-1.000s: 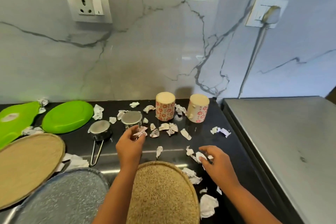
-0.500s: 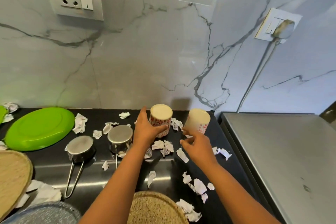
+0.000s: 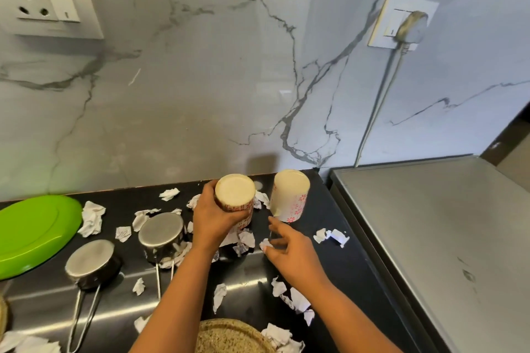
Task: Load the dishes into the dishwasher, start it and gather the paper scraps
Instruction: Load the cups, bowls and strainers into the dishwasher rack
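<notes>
Near the centre of the frame the left hand [image 3: 213, 221] is wrapped around an upside-down mug [image 3: 235, 199] with a red flower pattern, its pale base facing up and tilted toward the camera; whether it is clear of the black counter [image 3: 338, 264] cannot be told. Just to its right a second mug [image 3: 290, 195] of the same pattern stands upside down on the counter. Below it the right hand [image 3: 292, 252] hovers with fingers loosely spread, holding nothing. Torn paper scraps [image 3: 331, 236] lie scattered over the counter around both hands. Two steel cups [image 3: 162, 233] with wire handles sit upside down at lower left, beside a green plate [image 3: 31, 233] at the left edge. A grey dishwasher top [image 3: 447, 238] fills the right side.
</notes>
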`<state>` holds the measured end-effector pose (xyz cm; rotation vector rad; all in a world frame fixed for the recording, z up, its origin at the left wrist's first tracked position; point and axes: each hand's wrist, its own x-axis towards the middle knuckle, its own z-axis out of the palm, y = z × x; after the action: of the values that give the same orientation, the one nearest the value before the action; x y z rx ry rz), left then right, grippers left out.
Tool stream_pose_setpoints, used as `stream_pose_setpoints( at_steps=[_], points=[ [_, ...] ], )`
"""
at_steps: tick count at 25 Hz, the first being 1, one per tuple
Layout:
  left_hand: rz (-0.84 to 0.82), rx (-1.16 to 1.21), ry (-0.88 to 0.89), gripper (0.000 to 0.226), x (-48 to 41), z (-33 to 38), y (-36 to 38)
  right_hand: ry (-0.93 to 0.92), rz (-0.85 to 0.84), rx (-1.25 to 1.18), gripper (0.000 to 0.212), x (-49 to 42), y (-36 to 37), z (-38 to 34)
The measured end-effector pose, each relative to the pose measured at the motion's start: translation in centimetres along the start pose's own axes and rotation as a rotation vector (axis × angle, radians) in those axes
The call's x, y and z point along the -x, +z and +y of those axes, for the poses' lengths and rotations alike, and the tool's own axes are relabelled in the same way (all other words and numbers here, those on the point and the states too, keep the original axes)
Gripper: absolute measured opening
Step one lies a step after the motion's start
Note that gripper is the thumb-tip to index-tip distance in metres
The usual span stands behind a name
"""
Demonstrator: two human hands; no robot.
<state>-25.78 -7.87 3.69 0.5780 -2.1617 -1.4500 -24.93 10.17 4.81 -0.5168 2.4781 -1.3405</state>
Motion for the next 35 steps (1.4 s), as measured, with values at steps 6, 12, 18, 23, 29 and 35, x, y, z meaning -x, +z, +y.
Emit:
stream_pose_setpoints(
  at_steps=[6, 12, 18, 23, 29, 35],
  points=[
    [-0.244, 0.177, 0.146, 0.081, 7.9, 5.0, 0.5, -0.004, 0.059, -0.137, 0.075, 5.0, -4.2, 0.7],
    [-0.564, 0.233, 0.241, 0.080, 14.0, 10.0, 5.6, 0.037, 0.248, -0.148, 0.076, 12.0, -9.8, 3.2],
    [-0.875, 0.249, 0.331, 0.085, 21.2, 13.2, 14.7, 0.154, 0.579, -0.218, 0.075, 21.1, -16.0, 7.7],
    [-1.081, 0.304, 0.336, 0.087, 28.9, 15.8, 21.0, 0.253, 0.730, -0.226, 0.082, 28.7, -20.5, 12.6],
    [-1.351, 0.361, 0.028, 0.088, 38.4, 20.7, 27.8, 0.408, 0.815, -0.327, 0.091, 38.2, -27.3, 18.4],
    [-1.322, 0.051, -0.013, 0.088, 46.7, 21.3, 34.2, 0.488, 0.810, -0.322, 0.089, 44.2, -30.2, 25.4]
  ],
)
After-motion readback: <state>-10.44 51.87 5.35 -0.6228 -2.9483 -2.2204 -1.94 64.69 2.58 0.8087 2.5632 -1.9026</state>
